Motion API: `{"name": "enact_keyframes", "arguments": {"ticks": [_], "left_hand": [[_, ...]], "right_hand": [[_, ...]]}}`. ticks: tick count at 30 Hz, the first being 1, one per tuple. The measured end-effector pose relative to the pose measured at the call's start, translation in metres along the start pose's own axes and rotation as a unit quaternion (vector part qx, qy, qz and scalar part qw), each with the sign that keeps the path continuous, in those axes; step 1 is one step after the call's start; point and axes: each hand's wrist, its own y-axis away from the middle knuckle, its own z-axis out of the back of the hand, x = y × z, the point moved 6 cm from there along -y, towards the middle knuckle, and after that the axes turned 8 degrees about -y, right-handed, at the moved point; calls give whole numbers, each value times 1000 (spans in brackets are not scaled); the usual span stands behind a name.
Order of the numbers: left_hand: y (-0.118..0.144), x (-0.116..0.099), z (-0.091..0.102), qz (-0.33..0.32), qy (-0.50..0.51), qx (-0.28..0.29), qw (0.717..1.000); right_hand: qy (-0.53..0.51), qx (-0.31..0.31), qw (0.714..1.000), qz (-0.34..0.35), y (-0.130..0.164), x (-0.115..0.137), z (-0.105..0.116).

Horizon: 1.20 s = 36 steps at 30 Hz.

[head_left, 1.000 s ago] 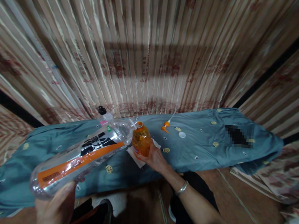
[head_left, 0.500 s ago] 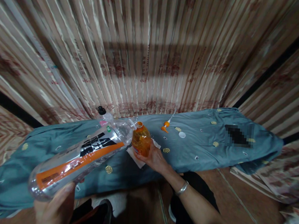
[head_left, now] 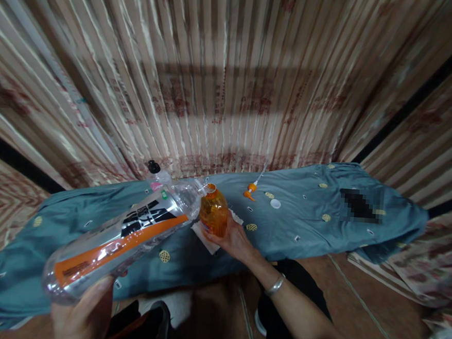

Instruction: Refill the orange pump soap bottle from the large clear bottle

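Head view, lower left of the frame: the left hand cups the base of a large clear plastic bottle, fingers wrapped under its bottom — closed on it, not spread. The bottle lies tipped almost flat, its neck pointing toward the centre of the frame. Its wrap label has a broad orange band with small dark print, and above that bold black characters on white; none of the writing can be read here. The plastic is thin, glossy and ribbed near the shoulder.

At the centre, the right hand grips a small rounded bottle from its right side, fingers curled around the body. This bottle is translucent and holds an amber-orange liquid; it stands upright with an orange rim at its open mouth. The big bottle's neck meets that mouth. A silver-coloured bangle sits on the right wrist.

Under the small bottle lies a white sheet, paper or cloth — which one is unclear. Everything rests on a blue-grey cloth with small yellow round motifs, soft and creased, draped over a low surface. On it, right of centre, lie an orange pump nozzle with a thin pale tube, and just beside it a small white round cap. Behind the big bottle stands a clear bottle with a black cap. Striped satin-like curtains in beige and brown fill the upper frame.
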Motion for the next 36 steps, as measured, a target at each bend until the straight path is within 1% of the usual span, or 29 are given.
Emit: {"name": "enact_keyframes", "arguments": {"ticks": [3, 10, 13, 19, 21, 22, 24, 26, 30, 33, 36], "left_hand": [[-1, 1, 0, -14, 1, 11, 1000], [4, -1, -2, 9, -21, 9, 1000], [4, -3, -2, -1, -24, 11, 1000], [2, 3, 1, -9, -10, 25, 1000], [3, 3, 0, 2, -11, 16, 1000], [4, 3, -1, 17, -14, 19, 1000], [4, 0, -1, 20, -8, -3, 1000], [4, -3, -1, 13, 4, -13, 1000], [4, -4, -4, -6, -9, 9, 1000], [3, -1, -1, -20, -17, 22, 999], [1, 3, 2, -27, -26, 49, 998]], "right_hand": [[0, 4, 1000, -9, 0, 3, 0], [5, 2, 1000, -21, 0, 3, 2], [5, -2, 1000, -16, 0, 2, 2], [3, -5, 1000, -17, 0, 2, 1], [4, -4, 1000, -14, 0, 2, 0], [5, -3, 1000, -14, 0, 2, 0], [8, -2, 1000, -14, 1, 2, 0], [12, -1, 1000, -15, 1, 1, 0], [4, 5, 1000, -13, 1, 3, 1], [-2, 7, 1000, -14, 0, 3, 1], [-2, 5, 1000, -18, 0, 2, 1]]}}
